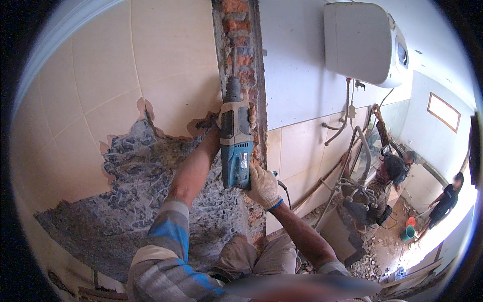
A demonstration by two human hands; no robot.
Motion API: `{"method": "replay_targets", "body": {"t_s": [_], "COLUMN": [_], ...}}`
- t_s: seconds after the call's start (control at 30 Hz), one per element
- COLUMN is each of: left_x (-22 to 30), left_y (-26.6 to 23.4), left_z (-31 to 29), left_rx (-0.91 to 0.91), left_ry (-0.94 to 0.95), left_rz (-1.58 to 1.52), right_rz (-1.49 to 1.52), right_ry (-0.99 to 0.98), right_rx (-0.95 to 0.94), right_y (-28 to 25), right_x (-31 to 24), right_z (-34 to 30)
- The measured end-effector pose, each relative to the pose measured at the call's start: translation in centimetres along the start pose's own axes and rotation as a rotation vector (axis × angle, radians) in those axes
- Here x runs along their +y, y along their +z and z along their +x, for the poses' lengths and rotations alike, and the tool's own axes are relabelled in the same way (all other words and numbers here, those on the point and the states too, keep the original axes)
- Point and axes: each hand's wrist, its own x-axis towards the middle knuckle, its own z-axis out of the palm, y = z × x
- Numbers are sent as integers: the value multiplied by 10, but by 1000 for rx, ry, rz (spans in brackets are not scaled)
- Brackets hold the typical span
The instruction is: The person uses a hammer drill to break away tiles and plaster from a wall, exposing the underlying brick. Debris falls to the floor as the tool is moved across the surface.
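A teal and grey rotary hammer [236, 143] stands upright in front of me, its chuck and thin bit pointing up along a strip of exposed red brick [236, 25]. My right hand [264, 187], in a whitish knitted glove with a blue cuff edge, is closed around the rear handle. My left hand [252, 116] wraps the tool's front body from the left; only its fingertips show past the right side, and the rest is behind the housing. Left of the tool, beige tiles [171, 60] end in a jagged broken edge above rough grey mortar [146, 176].
A white water heater [359, 43] hangs at upper right, with hoses [347, 105] below. Farther right, a person [382, 176] works by the wall with another behind, and one more [445, 201] stands. Rubble [370, 259] and a green bucket [408, 233] are on the floor.
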Motion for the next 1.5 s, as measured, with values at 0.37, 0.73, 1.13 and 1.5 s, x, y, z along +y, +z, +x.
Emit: {"method": "replay_targets", "body": {"t_s": [0.37, 0.73, 1.13, 1.5], "left_x": [1, 0, -7, -13], "left_y": [-17, -25, 115, 178], "left_z": [12, 16, -1, 14], "left_rx": [-39, 76, 218, 185], "left_ry": [34, 119, 93, 158], "left_rz": [-31, -75, -160, -169], "right_rz": [202, 262, 483, 611], "right_ry": [59, 154, 192, 287], "right_rx": [-37, -16, -36, -84], "right_y": [-33, -43, -107, -205], "right_x": [2, -15, -65, -94], "right_z": [-7, -17, -28, -19]}}
